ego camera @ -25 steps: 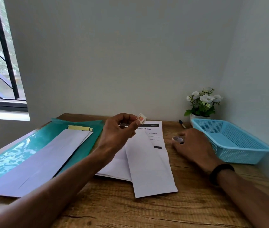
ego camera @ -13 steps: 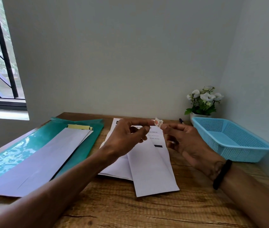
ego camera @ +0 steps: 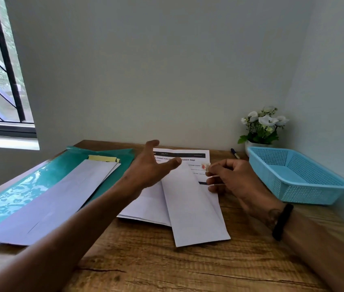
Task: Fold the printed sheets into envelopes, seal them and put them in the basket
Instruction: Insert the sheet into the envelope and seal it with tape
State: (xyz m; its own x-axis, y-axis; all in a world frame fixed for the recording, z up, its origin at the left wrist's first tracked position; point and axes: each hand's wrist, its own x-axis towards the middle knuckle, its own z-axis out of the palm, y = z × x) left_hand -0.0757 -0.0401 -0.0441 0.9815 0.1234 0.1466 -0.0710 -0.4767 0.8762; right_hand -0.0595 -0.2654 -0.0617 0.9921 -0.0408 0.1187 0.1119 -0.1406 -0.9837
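A white envelope lies in the middle of the wooden table, over a printed sheet with a black header bar. My right hand hovers just right of them and pinches a small sticker with an orange mark between thumb and fingertips. My left hand is lifted above the papers with its fingers spread, holding nothing. The blue mesh basket stands at the right, with nothing visible in it.
A green plastic folder at the left carries a stack of long white envelopes and a yellow slip. White flowers in a pot and a pen stand at the back right. Walls close the back and right.
The sticker passed from my left hand to my right hand. My left hand then opened and drew away to the left; my right hand lifted off the table.
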